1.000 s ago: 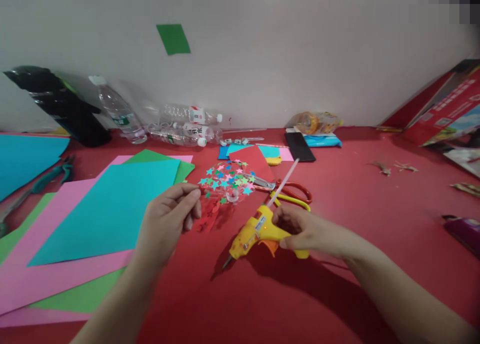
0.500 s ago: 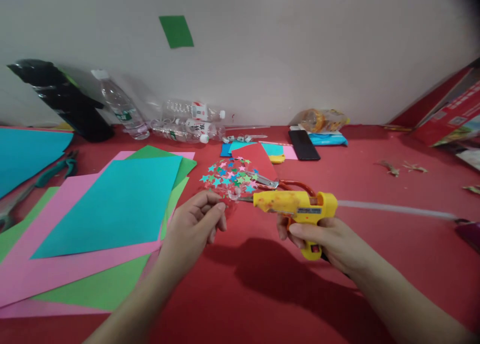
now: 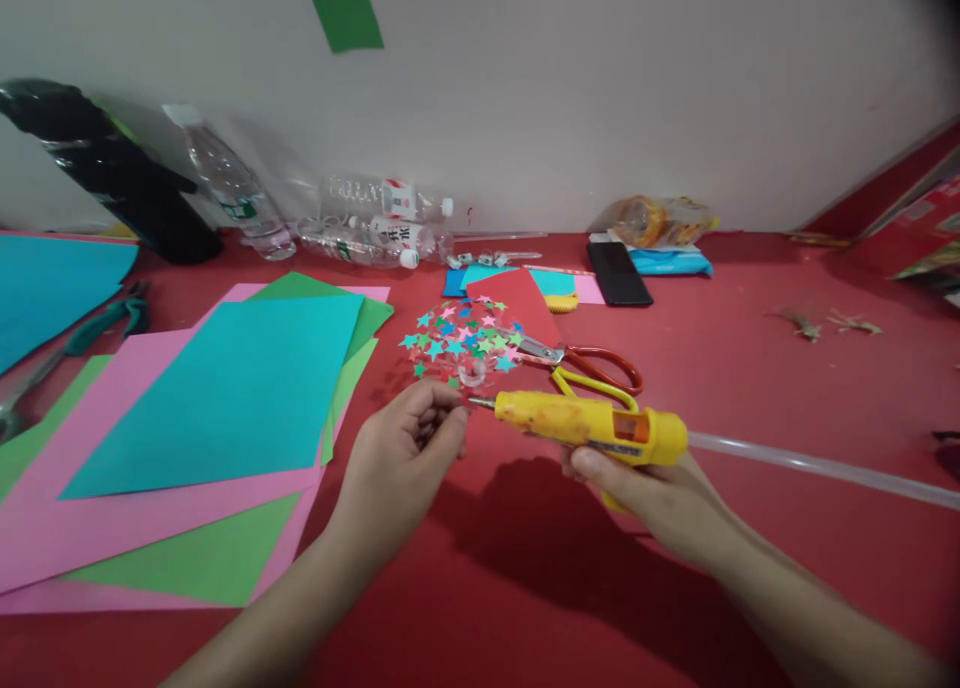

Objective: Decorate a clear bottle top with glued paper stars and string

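Observation:
My right hand (image 3: 652, 498) is wrapped round a yellow glue gun (image 3: 577, 420), with a long clear glue stick (image 3: 817, 466) trailing out of its back. Its metal nozzle points left and reaches the fingertips of my left hand (image 3: 405, 448). Those fingers are pinched on a small red piece (image 3: 466, 396), mostly hidden, whose shape I cannot make out. Just beyond, a clear rounded plastic piece (image 3: 472, 372) is covered with colourful little stars (image 3: 455, 346). Scissors (image 3: 604, 370) with red and yellow handles lie behind the glue gun.
Blue, pink and green paper sheets (image 3: 225, 398) overlap on the left, beside pliers (image 3: 97, 333). Along the wall are a black bottle (image 3: 112, 173), several clear plastic bottles (image 3: 367, 240), a phone (image 3: 619, 274) and a blue packet (image 3: 671, 262). A red box (image 3: 915, 218) stands far right.
The glue gun has tipped and moved slightly left, bringing its nozzle to my left fingertips. My left hand has shifted a little right. The view has tilted down slightly.

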### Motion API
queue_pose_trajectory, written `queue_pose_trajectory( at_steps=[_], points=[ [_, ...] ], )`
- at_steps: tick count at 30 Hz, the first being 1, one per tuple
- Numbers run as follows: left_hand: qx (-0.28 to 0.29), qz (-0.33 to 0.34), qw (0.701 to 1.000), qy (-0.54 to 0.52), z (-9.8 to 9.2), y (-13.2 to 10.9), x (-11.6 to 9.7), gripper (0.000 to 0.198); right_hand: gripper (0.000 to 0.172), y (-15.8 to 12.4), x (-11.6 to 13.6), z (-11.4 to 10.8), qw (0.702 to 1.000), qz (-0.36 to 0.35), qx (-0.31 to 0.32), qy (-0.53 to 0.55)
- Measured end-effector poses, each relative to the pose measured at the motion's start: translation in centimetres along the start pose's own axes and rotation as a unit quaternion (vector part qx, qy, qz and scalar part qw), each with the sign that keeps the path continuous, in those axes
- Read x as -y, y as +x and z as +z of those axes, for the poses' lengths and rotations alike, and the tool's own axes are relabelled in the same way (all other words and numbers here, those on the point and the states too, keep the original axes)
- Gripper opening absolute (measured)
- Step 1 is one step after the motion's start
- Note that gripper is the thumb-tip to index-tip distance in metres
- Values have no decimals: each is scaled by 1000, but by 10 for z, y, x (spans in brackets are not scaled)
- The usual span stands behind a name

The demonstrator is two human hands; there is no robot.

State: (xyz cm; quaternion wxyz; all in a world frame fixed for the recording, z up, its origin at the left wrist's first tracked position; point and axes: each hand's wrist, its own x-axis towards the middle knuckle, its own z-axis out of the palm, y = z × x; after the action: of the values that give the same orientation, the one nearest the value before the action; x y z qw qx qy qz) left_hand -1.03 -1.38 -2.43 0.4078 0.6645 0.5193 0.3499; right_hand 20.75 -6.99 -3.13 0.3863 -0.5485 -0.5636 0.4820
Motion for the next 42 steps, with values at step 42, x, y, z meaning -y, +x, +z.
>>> queue_pose_trajectory(
  at_steps=[42],
  points=[
    [-5, 10, 1000, 0, 1, -2, -3, 10, 43, -1, 0, -3, 999, -13, 12, -49]
  ],
)
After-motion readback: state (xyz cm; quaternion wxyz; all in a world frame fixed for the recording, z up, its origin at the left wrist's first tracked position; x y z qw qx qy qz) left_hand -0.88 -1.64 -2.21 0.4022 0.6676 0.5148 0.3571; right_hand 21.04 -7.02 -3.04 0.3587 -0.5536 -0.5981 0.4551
